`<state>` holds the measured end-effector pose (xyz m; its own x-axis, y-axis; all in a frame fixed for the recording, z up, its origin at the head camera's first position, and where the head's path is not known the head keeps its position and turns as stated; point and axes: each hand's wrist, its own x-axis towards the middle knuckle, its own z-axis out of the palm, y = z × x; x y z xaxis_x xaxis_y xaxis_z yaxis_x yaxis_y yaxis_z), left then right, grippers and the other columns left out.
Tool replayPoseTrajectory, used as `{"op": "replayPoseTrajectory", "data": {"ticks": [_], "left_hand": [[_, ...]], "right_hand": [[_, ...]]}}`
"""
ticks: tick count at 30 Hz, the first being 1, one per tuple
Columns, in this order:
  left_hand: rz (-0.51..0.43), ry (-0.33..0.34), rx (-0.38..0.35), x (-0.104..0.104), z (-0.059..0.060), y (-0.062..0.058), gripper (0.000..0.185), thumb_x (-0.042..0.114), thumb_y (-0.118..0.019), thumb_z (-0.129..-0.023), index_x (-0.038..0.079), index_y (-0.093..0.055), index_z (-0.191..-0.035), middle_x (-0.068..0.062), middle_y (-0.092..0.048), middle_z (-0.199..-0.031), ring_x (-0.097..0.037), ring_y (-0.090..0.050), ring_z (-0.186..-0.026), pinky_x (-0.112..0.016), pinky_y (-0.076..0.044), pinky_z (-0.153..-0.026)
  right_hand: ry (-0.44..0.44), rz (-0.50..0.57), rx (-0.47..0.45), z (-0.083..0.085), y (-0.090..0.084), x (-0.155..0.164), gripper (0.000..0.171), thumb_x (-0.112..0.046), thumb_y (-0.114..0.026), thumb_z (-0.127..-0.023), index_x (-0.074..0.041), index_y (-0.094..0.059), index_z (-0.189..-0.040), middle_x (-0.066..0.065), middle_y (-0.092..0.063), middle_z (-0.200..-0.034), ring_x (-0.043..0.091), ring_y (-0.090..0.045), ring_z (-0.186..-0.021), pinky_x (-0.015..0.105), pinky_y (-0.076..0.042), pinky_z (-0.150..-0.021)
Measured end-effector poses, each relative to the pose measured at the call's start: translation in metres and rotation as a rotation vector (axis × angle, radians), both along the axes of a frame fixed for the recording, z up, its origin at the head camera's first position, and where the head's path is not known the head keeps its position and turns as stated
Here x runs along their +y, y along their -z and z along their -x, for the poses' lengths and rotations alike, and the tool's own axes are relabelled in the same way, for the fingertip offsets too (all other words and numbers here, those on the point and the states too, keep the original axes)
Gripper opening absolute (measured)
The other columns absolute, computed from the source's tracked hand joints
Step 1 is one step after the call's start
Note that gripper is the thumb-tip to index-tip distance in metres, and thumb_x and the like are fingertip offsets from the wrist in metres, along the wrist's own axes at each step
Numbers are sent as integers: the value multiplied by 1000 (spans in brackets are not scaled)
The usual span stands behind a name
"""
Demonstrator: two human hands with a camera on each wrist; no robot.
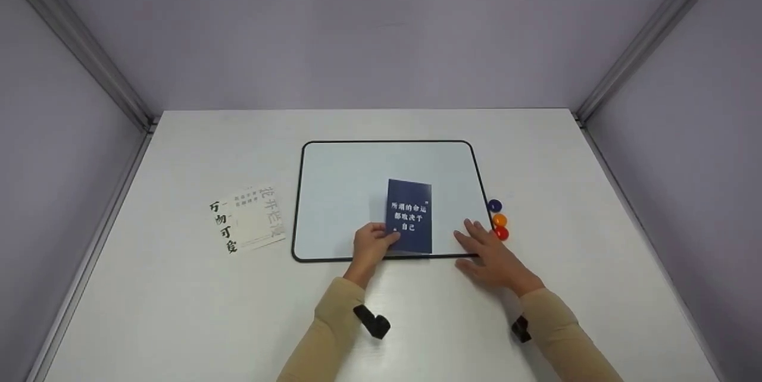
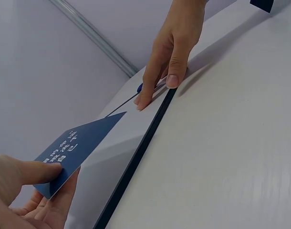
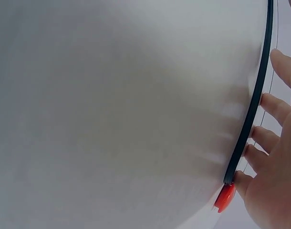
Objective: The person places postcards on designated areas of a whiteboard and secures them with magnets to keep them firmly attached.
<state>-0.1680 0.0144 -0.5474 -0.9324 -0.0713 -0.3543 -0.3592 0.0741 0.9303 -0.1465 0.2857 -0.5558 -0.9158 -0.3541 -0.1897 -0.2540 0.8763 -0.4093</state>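
Observation:
A dark blue card (image 1: 409,239) with white Chinese characters is pinched by its lower left edge between the thumb and fingers of my left hand (image 1: 372,245). In the left wrist view the card (image 2: 95,136) tilts above the whiteboard, my left thumb (image 2: 43,172) on its printed face. The black-framed whiteboard (image 1: 342,197) lies flat on the table. My right hand (image 1: 494,260) rests at the board's near right corner with its fingers spread and holds nothing. In the right wrist view its fingers (image 3: 276,107) lie along the black frame (image 3: 250,117).
Right of the board sit three round magnets in a column: blue (image 1: 495,206), orange (image 1: 499,220) and red (image 1: 502,233). White cards (image 1: 259,221) with black and grey characters lie left of the board. Grey panels (image 1: 381,31) wall in the white table (image 1: 208,310).

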Motion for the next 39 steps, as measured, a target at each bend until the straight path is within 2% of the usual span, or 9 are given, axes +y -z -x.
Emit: {"op": "replayPoseTrajectory", "data": {"ticks": [8,18,27,39], "left_hand": [[26,-10,-10,9,0,5,29,8,-72,-84,-4,-61,-107,-21,-72,-104,-17,-67,-84,-22,-53,-70],[58,-21,17,20,1,7,27,10,-73,-82,-4,-62,-103,-21,-73,-100,-18,-68,-83,-24,-54,-71],[72,-12,1,24,3,10,27,12,-71,-84,-2,-63,-106,-18,-73,-101,-19,-68,-85,-26,-54,-72],[193,-9,0,27,3,7,29,19,-73,-83,3,-64,-107,-14,-74,-102,-22,-69,-91,-34,-51,-80]], "right_hand": [[-5,-3,-6,0,-1,1,64,-39,-59,-93,-23,-35,-150,9,-21,-163,37,-15,-152,62,-22,-119],[0,5,-11,-1,-2,0,64,-42,-58,-93,-24,-34,-150,8,-20,-163,35,-14,-152,62,-21,-119],[-7,-7,14,-1,-2,0,63,-40,-59,-93,-23,-36,-149,10,-22,-163,36,-16,-152,62,-22,-119],[-5,-11,18,1,0,-1,62,-39,-59,-94,-22,-36,-149,9,-22,-163,35,-17,-152,59,-22,-120]]}}
